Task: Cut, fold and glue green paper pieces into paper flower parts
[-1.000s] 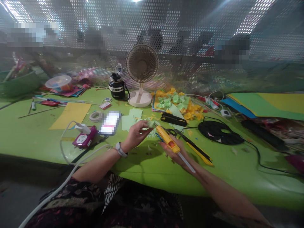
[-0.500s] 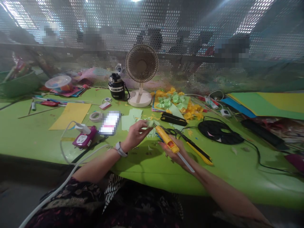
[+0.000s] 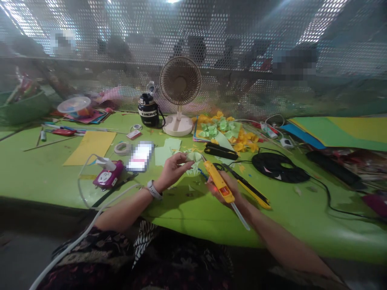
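Observation:
Between the thumb and fingers of my left hand point(image 3: 173, 171) is a pale green paper piece point(image 3: 193, 157). My right hand point(image 3: 222, 187) is wrapped round a yellow hot glue gun point(image 3: 218, 180), with a whitish glue stick point(image 3: 241, 217) poking out of its back end. The gun's nozzle points up and left, close to the green piece; whether they touch I cannot tell. Under and behind the hands lie green paper scraps point(image 3: 192, 170) and a flat green sheet point(image 3: 165, 152). A yellow and black cutter knife point(image 3: 252, 192) lies beside my right hand.
Behind stand a fan point(image 3: 180, 82) and a black bottle point(image 3: 148, 110). Green and yellow paper flowers point(image 3: 222, 127) are piled back right, near a black stapler-like tool point(image 3: 221, 151). A phone point(image 3: 140, 156), tape roll point(image 3: 121, 149) and purple power block point(image 3: 109, 177) lie left. Cables cross both sides.
The glue gun in my right hand has moved a little right and down, away from my left fingers. The green paper piece now shows more fully. A red light shows by the gun.

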The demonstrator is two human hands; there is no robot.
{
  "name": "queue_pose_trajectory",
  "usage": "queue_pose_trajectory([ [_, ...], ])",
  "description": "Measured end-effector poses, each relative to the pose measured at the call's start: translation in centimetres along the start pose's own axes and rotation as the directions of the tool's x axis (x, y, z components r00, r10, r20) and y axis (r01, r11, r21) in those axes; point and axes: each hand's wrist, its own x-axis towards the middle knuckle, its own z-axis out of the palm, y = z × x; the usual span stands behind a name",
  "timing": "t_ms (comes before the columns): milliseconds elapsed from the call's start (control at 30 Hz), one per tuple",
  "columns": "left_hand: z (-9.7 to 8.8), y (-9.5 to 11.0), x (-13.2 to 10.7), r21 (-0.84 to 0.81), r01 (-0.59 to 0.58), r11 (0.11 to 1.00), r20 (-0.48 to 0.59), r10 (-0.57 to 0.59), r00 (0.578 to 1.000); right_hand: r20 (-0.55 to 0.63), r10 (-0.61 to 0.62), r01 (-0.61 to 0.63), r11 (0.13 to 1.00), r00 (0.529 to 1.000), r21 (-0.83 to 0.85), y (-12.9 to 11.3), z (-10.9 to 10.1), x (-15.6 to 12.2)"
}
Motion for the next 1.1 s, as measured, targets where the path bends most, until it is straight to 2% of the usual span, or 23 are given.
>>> queue_pose_trajectory([
  [100,0.0,0.3,0.1,-0.018,0.060,0.998,0.016,-0.059,0.998,-0.081,-0.189,0.173,0.970,0.979,-0.172,0.1,-1.7,0.7],
  [200,-0.1,0.5,0.1,-0.028,0.096,0.995,0.002,-0.096,0.995,-0.101,-0.272,0.219,0.906,0.957,-0.363,0.6,-4.8,1.5],
  [300,-0.2,0.8,0.1,-0.050,0.127,0.991,-0.038,-0.129,0.991,-0.046,-0.093,0.055,0.849,0.995,-0.526,2.0,-8.8,1.7],
  [367,-0.3,0.9,0.1,-0.041,0.124,0.991,-0.055,-0.126,0.990,-0.051,0.080,-0.094,0.775,0.995,-0.624,3.7,-11.5,1.1],
  [433,-0.5,0.7,0.2,-0.030,0.126,0.992,-0.045,-0.127,0.991,-0.104,0.291,-0.279,0.666,0.951,-0.692,5.5,-13.8,0.1],
  [500,-0.7,0.4,0.2,-0.012,0.140,0.990,-0.025,-0.140,0.990,-0.180,0.490,-0.454,0.527,0.853,-0.718,7.4,-15.6,-0.8],
  [567,-0.8,0.1,0.3,0.024,0.150,0.988,0.003,-0.150,0.989,-0.193,0.581,-0.518,0.467,0.791,-0.717,9.0,-16.7,-1.5],
  [600,-0.9,-0.1,0.3,0.051,0.146,0.988,0.014,-0.147,0.989,-0.191,0.603,-0.529,0.452,0.774,-0.718,9.7,-17.1,-1.7],
  [667,-1.0,-0.2,0.4,0.118,0.106,0.987,0.012,-0.108,0.994,-0.150,0.610,-0.504,0.463,0.778,-0.729,10.6,-17.8,-1.8],
  [767,-1.1,0.2,0.6,0.237,-0.013,0.971,-0.021,0.018,1.000,-0.050,0.604,-0.440,0.520,0.796,-0.732,11.0,-18.9,-1.5],
  [833,-1.1,0.6,0.8,0.306,-0.073,0.949,-0.080,0.102,0.992,0.004,0.592,-0.398,0.547,0.806,-0.736,10.5,-19.5,-1.2],
  [900,-1.2,0.9,1.0,0.380,-0.088,0.921,-0.140,0.151,0.979,-0.011,0.559,-0.374,0.540,0.829,-0.755,9.2,-19.4,-0.6],
  [967,-1.2,0.9,1.3,0.418,-0.070,0.906,-0.169,0.153,0.974,-0.010,0.482,-0.323,0.572,0.876,-0.754,7.4,-18.0,0.4],
  [1000,-1.2,0.9,1.4,0.417,-0.062,0.907,-0.187,0.152,0.971,0.017,0.422,-0.288,0.646,0.907,-0.707,6.2,-16.8,1.0],
  [1033,-1.3,0.8,1.5,0.408,-0.059,0.911,-0.198,0.151,0.969,0.062,0.399,-0.272,0.722,0.915,-0.636,5.1,-15.3,1.6],
  [1100,-1.2,0.7,1.6,0.355,-0.045,0.934,-0.197,0.121,0.973,0.232,0.321,-0.156,0.832,0.918,-0.532,2.8,-11.6,2.9],
])
